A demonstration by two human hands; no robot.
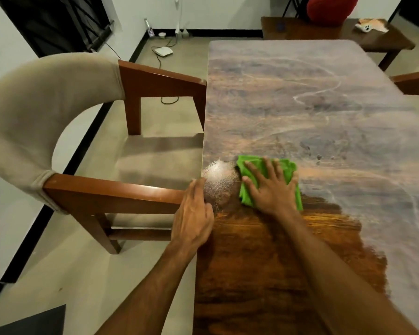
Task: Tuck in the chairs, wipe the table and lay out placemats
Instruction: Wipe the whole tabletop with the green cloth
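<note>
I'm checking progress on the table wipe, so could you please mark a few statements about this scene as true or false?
1. The right hand presses flat on a green cloth. True.
2. The left hand holds a spray bottle. False: it rests at the table edge, holding nothing visible.
3. The whole tabletop is wiped. False: only the near part looks dark and clean; the rest looks dusty.
4. The beige-backed chair stands at the table's left side. True.
5. Placemats are laid out. False: none are visible.
</note>
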